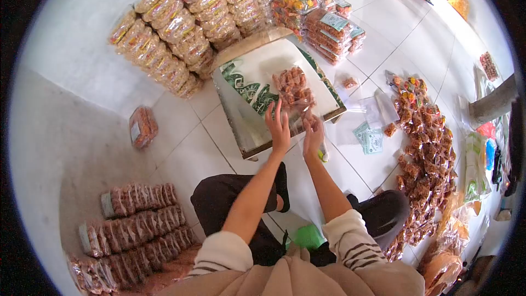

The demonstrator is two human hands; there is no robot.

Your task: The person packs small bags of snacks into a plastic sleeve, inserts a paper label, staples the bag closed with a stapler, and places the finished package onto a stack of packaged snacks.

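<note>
A clear bag of reddish-brown snacks (294, 86) lies on a low table (235, 126) with a white and green patterned top. My left hand (278, 126) is at the bag's near left edge, palm turned inward, its fingers stretched and apart. At the near right end of the bag is my right hand (313, 136), fingers extended beside the loose plastic; whether it pinches the plastic is hard to tell. Teal and white labels (368, 138) lie on the floor right of the table, near clear empty bags (379, 108).
Stacked snack packs (159, 38) stand behind on the left, with more packs (331, 33) at the back. Small wrapped pieces (424, 159) are heaped on the right. Rows of packs (134, 225) lie at the lower left, and a single pack (143, 127) lies above them.
</note>
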